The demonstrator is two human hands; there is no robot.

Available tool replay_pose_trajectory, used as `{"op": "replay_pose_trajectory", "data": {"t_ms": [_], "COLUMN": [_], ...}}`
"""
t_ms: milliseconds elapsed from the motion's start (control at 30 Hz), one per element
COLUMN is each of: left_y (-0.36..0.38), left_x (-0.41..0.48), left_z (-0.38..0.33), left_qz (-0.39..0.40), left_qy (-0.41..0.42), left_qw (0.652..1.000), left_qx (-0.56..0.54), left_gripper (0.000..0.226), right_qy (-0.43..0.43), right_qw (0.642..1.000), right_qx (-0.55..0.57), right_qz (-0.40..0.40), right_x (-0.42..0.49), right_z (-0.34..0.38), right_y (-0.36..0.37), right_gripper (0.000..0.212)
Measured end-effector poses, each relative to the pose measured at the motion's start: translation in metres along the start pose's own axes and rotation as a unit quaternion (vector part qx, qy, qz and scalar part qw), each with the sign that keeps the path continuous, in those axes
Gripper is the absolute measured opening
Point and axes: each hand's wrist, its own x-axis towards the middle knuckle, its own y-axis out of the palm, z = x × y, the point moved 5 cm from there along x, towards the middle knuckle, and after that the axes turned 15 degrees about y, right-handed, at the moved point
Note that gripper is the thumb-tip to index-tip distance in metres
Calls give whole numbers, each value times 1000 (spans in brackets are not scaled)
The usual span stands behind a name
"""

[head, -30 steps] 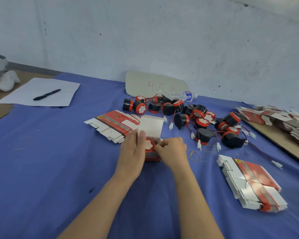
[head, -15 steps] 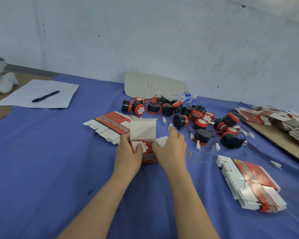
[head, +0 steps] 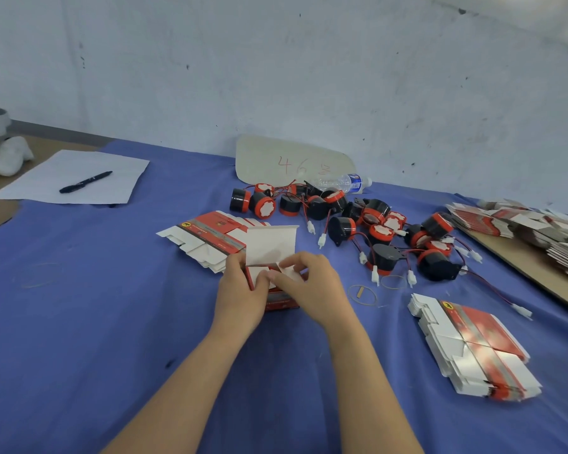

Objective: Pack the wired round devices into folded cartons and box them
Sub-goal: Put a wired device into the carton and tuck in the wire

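The red-and-white carton [head: 271, 247] stands mid-table on the blue-clothed table [head: 79, 322], its lid flap upright. The left hand [head: 241, 294] grips its left side, and the right hand [head: 313, 286] pinches a white side flap. Wired round devices [head: 341, 224] are heaped towards the far edge, and flat cartons [head: 473, 352] lie towards the right edge. A scuffed white wall [head: 276, 77] stands behind.

Red-white carton [head: 281, 301] upright at centre, white lid flap raised. Black-and-red round devices [head: 341, 226], wired with white plugs, heaped far right of it. Flat carton stack [head: 207, 235] touching carton's far left; second flat stack [head: 473, 348] near right.
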Motion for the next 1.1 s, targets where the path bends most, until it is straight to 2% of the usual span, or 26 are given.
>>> {"op": "replay_pose_trajectory", "data": {"t_ms": [100,233,367,467,567,667,733,800,867,933,1000,1100], "left_y": [-1,3,5,4,4,4,4,5,5,5,5,3], "left_x": [-1,-2,-3,-5,-5,-5,-5,-5,-4,-4,-4,-3], "left_z": [-1,-4,-7,-7,-7,-7,-7,-6,-6,-7,-9,-9], "left_qz": [-1,5,4,6,7,5,5,7,7,5,2,2], "left_qy": [8,15,29,30,28,24,22,14,5,9,20,25], "left_qw": [1000,1000,999,999,999,1000,1000,1000,1000,1000,1000,1000], "left_qx": [2,9,22,23,17,10,8,10,13,8,3,0], "left_gripper": [42,40,41,45,45,44,43,42,40,37,35,31], "right_qy": [-19,-41,-30,11,49,44,9,-64,-110,-105,-91,-89], "right_qw": [998,980,967,980,988,993,993,984,975,986,995,988], "right_qx": [-47,-92,-84,-25,47,79,88,108,135,99,0,-117], "right_qz": [-48,-171,-238,-196,-142,-75,-78,-129,-138,-78,-37,-43], "right_x": [0,-2,-1,6,10,8,3,-6,-13,-18,-19,-15], "right_z": [2,10,6,-8,-15,-12,-4,10,19,26,29,26], "right_y": [0,4,2,-1,-1,-1,-11,-28,-38,-33,-24,-24], "right_gripper": [25,23,18,10,15,29,32,17,23,30,30,32]}}
